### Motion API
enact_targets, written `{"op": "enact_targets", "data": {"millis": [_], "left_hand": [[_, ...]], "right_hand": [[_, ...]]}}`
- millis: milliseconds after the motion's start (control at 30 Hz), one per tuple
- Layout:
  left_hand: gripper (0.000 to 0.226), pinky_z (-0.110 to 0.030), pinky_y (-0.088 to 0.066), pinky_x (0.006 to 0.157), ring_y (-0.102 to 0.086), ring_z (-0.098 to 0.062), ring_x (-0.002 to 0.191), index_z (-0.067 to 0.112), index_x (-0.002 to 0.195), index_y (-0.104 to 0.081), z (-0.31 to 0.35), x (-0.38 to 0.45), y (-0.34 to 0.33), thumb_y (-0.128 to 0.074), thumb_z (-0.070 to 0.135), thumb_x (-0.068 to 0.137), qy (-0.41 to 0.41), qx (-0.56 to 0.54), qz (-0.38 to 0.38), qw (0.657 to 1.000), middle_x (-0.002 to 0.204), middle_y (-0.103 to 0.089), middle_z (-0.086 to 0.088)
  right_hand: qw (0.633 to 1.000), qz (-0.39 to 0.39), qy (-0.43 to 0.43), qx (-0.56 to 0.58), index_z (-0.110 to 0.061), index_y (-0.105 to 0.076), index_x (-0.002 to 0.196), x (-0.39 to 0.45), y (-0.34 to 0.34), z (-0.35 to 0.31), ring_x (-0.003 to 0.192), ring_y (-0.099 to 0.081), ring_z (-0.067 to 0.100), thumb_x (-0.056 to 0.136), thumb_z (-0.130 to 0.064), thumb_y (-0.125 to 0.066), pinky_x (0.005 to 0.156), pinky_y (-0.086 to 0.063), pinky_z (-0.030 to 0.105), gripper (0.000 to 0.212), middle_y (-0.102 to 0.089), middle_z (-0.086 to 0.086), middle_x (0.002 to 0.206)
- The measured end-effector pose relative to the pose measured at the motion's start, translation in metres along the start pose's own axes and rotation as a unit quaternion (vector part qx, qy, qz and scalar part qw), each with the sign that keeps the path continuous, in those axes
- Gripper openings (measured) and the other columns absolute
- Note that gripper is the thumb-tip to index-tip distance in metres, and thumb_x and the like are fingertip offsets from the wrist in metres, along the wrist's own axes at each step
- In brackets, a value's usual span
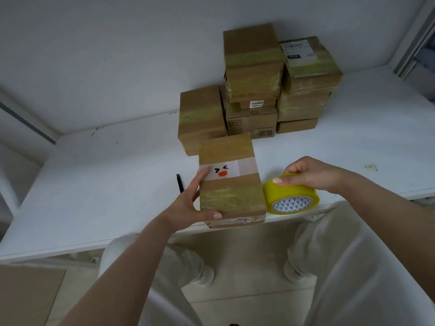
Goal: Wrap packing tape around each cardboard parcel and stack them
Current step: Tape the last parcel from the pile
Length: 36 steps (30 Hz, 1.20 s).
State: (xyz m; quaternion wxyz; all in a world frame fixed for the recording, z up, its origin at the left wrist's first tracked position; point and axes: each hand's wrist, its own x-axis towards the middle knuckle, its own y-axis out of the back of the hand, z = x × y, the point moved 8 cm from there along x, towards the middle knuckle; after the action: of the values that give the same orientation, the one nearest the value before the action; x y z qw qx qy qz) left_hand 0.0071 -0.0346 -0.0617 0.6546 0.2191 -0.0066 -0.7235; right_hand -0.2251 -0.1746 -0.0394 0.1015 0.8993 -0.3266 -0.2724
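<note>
Two hands working a cardboard parcel and a tape roll at the near edge of a white table.

At the left a black pen (179,183) is lying on the table (106,184); just right of it the left hand (188,203) is gripping the parcel (231,182) by its left side, fingers curling along the edge and thumb hooking its near corner, the parcel overhanging the table's near edge. Touching the parcel's right side, the yellow tape roll (292,196) is standing on edge, the right hand (310,172) pinching its top rim from above. Farther back, the taped parcels (254,85) are sitting stacked against the wall.
</note>
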Motion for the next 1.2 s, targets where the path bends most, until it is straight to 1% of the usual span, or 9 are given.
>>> {"op": "enact_targets", "data": {"millis": [167, 267, 433, 567, 733, 900, 1000, 1100, 1200], "left_hand": [[0.103, -0.054, 0.011, 0.115, 0.02, -0.018, 0.148, 0.044, 0.152, -0.008, 0.036, 0.016, 0.009, -0.045, 0.089, 0.066, 0.025, 0.329, 0.096, 0.939, 0.16, 0.025, 0.009], [0.078, -0.049, 0.014, 0.113, 0.024, -0.018, 0.146, 0.032, 0.155, -0.012, 0.083, 0.031, -0.021, -0.017, 0.072, 0.088, -0.039, 0.399, 0.173, 0.9, 0.161, 0.019, 0.005], [0.066, -0.058, 0.001, 0.118, 0.022, -0.026, 0.147, 0.037, 0.151, 0.015, 0.053, 0.055, -0.061, 0.001, 0.064, 0.093, 0.027, 0.536, 0.111, 0.837, 0.162, 0.019, 0.003], [0.065, -0.055, 0.004, 0.119, 0.024, -0.025, 0.147, 0.039, 0.15, 0.019, 0.05, 0.055, -0.061, 0.001, 0.064, 0.093, 0.03, 0.538, 0.107, 0.836, 0.161, 0.022, 0.004], [0.067, -0.052, 0.004, 0.12, 0.018, -0.022, 0.149, 0.039, 0.153, 0.008, 0.055, 0.054, -0.057, -0.009, 0.067, 0.094, 0.015, 0.513, 0.118, 0.85, 0.163, 0.013, 0.006], [0.046, -0.043, -0.041, 0.107, -0.046, -0.019, 0.127, 0.027, 0.134, -0.05, 0.051, 0.032, 0.013, -0.045, 0.051, 0.095, -0.037, 0.125, 0.353, 0.926, 0.134, -0.05, 0.005], [0.037, -0.04, -0.044, 0.101, -0.052, -0.026, 0.119, 0.011, 0.129, -0.053, 0.002, 0.027, 0.066, -0.053, 0.03, 0.097, 0.095, 0.135, 0.447, 0.879, 0.13, -0.054, -0.007], [0.048, -0.047, -0.037, 0.102, -0.043, -0.041, 0.122, -0.003, 0.131, -0.044, -0.054, 0.032, 0.077, -0.056, 0.026, 0.094, 0.28, 0.234, 0.378, 0.851, 0.132, -0.046, -0.024], [0.038, -0.052, -0.042, 0.098, -0.044, -0.045, 0.116, -0.01, 0.126, -0.042, -0.078, 0.035, 0.075, -0.046, 0.009, 0.093, 0.318, 0.274, 0.345, 0.839, 0.127, -0.044, -0.028]], "right_hand": [[1.0, -0.002, -0.001, -0.005, 0.0, -0.069, 0.08, 0.001, -0.005, 0.001, 0.07, -0.067, 0.021, 0.052, -0.062, -0.072, 0.063, -0.051, 0.028, 0.068, -0.068, 0.011, 0.074], [1.0, -0.011, -0.002, -0.008, -0.01, -0.065, 0.069, 0.0, -0.009, 0.004, 0.066, -0.065, 0.018, 0.052, -0.063, -0.072, 0.063, -0.049, 0.028, 0.055, -0.065, 0.004, 0.066], [0.999, -0.05, 0.008, 0.003, -0.009, -0.067, 0.072, -0.008, -0.01, 0.003, 0.066, -0.064, 0.014, 0.064, -0.051, -0.071, 0.061, -0.048, 0.023, 0.043, -0.065, 0.0, 0.066], [0.976, -0.001, -0.014, -0.215, -0.002, -0.067, 0.079, 0.006, -0.006, 0.012, 0.07, -0.058, 0.018, 0.075, -0.059, -0.072, 0.064, -0.042, 0.029, 0.057, -0.061, 0.003, 0.073], [0.96, 0.028, -0.032, -0.278, -0.041, -0.059, 0.116, 0.003, -0.007, 0.024, 0.104, -0.057, 0.008, 0.075, -0.067, -0.066, 0.091, -0.046, 0.033, 0.049, -0.053, -0.02, 0.114], [0.964, -0.001, -0.014, -0.266, -0.046, -0.067, 0.106, 0.005, -0.01, 0.023, 0.109, -0.058, 0.004, 0.079, -0.062, -0.065, 0.097, -0.046, 0.033, 0.032, -0.06, -0.026, 0.11], [0.966, -0.005, -0.016, -0.259, -0.041, -0.073, 0.096, 0.008, -0.012, 0.021, 0.106, -0.058, 0.002, 0.08, -0.058, -0.068, 0.094, -0.048, 0.033, 0.024, -0.065, -0.027, 0.103], [0.964, -0.006, -0.019, -0.265, -0.038, -0.074, 0.1, 0.011, -0.01, 0.019, 0.103, -0.059, 0.001, 0.08, -0.056, -0.069, 0.092, -0.049, 0.031, 0.027, -0.067, -0.026, 0.102], [0.964, -0.005, -0.017, -0.266, -0.039, -0.074, 0.103, 0.009, -0.01, 0.019, 0.102, -0.058, 0.0, 0.081, -0.056, -0.068, 0.091, -0.048, 0.029, 0.028, -0.064, -0.027, 0.099]]}}
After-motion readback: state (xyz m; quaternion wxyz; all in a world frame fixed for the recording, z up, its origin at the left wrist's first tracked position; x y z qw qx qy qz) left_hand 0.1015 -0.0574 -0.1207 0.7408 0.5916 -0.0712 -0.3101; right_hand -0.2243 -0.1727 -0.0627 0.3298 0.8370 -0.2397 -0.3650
